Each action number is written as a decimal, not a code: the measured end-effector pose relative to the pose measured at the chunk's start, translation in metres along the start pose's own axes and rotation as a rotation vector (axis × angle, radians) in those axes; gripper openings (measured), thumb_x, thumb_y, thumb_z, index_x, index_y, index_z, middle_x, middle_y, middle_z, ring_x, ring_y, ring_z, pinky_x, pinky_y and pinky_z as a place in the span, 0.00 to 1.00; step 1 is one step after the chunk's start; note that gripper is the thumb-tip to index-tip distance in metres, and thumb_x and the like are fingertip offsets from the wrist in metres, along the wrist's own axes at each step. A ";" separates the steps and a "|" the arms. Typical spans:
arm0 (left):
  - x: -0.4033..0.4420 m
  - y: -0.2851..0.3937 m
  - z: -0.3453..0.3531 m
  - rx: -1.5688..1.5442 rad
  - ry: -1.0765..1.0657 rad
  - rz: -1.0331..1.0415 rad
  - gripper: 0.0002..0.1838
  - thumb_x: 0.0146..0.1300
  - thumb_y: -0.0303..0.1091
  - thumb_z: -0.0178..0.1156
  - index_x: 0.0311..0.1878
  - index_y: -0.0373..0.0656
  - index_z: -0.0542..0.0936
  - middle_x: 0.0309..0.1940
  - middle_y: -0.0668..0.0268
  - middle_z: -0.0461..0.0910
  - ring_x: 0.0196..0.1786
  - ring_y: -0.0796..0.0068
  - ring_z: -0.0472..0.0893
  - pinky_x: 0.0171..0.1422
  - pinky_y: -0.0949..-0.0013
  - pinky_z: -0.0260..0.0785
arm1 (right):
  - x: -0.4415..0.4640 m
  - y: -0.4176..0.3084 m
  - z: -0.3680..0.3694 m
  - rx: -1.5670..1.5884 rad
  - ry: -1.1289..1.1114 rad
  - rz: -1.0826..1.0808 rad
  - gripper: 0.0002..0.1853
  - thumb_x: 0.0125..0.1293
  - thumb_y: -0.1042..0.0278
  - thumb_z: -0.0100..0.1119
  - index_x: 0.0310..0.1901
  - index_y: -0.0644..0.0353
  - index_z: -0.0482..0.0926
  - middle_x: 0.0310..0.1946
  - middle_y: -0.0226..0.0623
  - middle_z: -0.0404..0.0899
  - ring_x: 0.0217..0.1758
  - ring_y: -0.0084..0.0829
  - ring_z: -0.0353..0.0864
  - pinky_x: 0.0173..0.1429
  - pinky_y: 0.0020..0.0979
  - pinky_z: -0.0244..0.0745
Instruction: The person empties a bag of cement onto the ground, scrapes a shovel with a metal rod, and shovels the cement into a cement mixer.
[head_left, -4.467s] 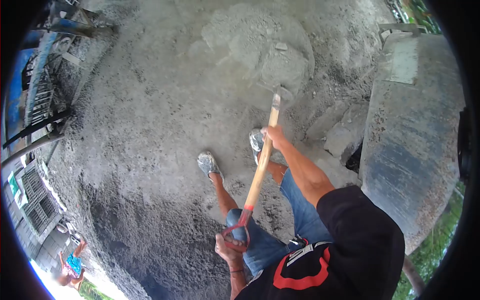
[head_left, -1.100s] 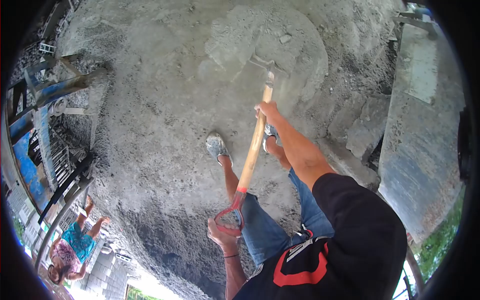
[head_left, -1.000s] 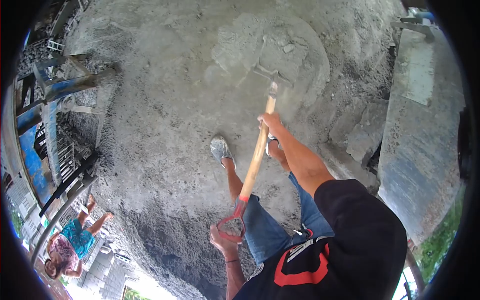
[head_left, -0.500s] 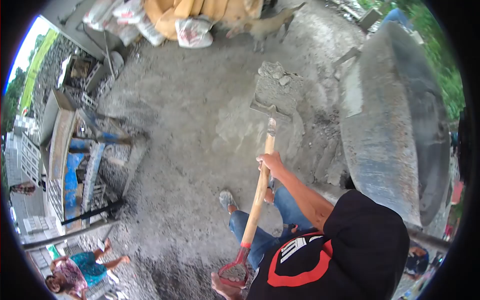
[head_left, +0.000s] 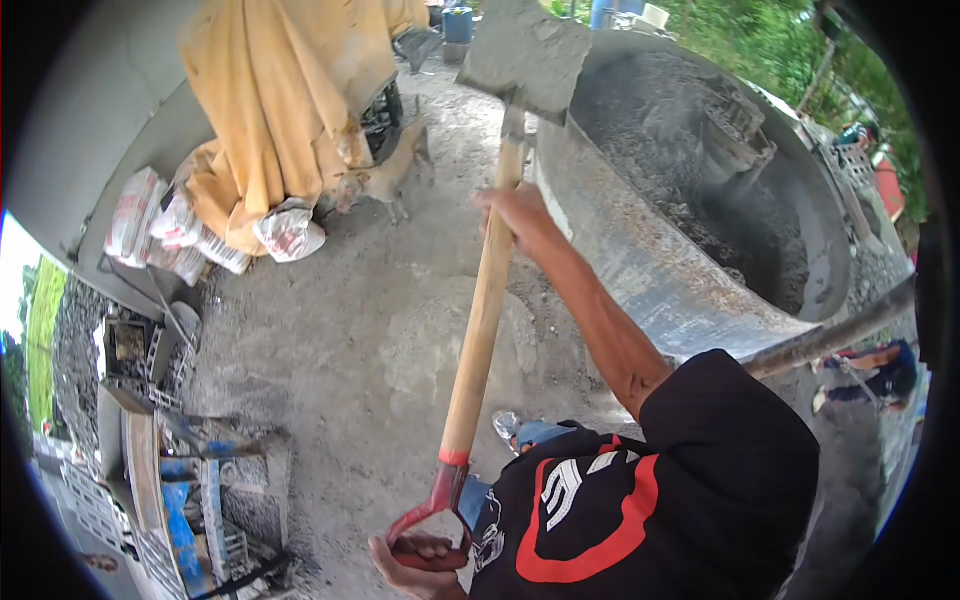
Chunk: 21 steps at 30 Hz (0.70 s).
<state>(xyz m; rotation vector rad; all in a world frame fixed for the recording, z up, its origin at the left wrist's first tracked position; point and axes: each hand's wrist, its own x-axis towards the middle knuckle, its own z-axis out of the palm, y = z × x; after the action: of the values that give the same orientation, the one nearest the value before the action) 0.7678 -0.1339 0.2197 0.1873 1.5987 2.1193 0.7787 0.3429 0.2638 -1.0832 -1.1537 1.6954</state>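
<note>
A shovel (head_left: 480, 330) with a wooden shaft and a red D-shaped handle runs up the middle of the view. Its blade (head_left: 528, 62), coated in grey mix, is raised at the near-left rim of a large metal drum (head_left: 640, 250). Whether a load still lies on the blade I cannot tell. My right hand (head_left: 522, 215) is closed round the upper shaft, below the blade. Down at the bottom, my left hand (head_left: 420, 562) grips the D-handle, its fingers through the opening. Grey wet mix (head_left: 660, 130) and a metal paddle (head_left: 738, 140) show inside the drum.
A dog (head_left: 392, 178) stands by a tan tarp (head_left: 265, 110) and filled sacks (head_left: 290, 230). At lower left is a rusty, blue-painted metal frame (head_left: 185, 500). A pipe (head_left: 840, 325) juts from the drum's right side, with a person (head_left: 875, 375) beyond it.
Both hands have lifted the shovel; its blade has gone from the ground with lumpy mix up to the drum's rim. The view has tilted up, showing the drum's inside.
</note>
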 end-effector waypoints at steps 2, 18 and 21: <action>0.024 0.036 0.061 -0.099 0.359 -0.194 0.27 0.68 0.57 0.50 0.21 0.45 0.69 0.10 0.63 0.68 0.12 0.67 0.70 0.19 0.67 0.65 | 0.017 -0.018 -0.026 0.024 0.070 -0.052 0.08 0.54 0.76 0.66 0.28 0.66 0.75 0.21 0.36 0.73 0.18 0.30 0.75 0.22 0.33 0.73; 0.191 -0.020 0.053 0.630 -0.789 0.944 0.21 0.55 0.51 0.66 0.30 0.43 0.72 0.29 0.62 0.76 0.35 0.56 0.78 0.46 0.52 0.72 | 0.000 0.011 -0.141 0.519 0.481 -0.051 0.10 0.56 0.72 0.66 0.29 0.58 0.71 0.21 0.31 0.69 0.17 0.30 0.71 0.23 0.34 0.73; 0.214 -0.031 0.031 0.650 -0.856 0.935 0.22 0.52 0.52 0.70 0.32 0.43 0.73 0.32 0.61 0.76 0.40 0.54 0.79 0.51 0.51 0.73 | -0.008 0.017 -0.130 0.500 0.455 -0.150 0.10 0.55 0.73 0.66 0.31 0.58 0.71 0.22 0.31 0.68 0.17 0.30 0.71 0.23 0.33 0.73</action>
<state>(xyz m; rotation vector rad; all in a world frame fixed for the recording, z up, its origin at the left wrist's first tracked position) 0.6012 -0.0046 0.1639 2.0523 1.6662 1.4763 0.9007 0.3657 0.2215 -0.9629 -0.4741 1.4118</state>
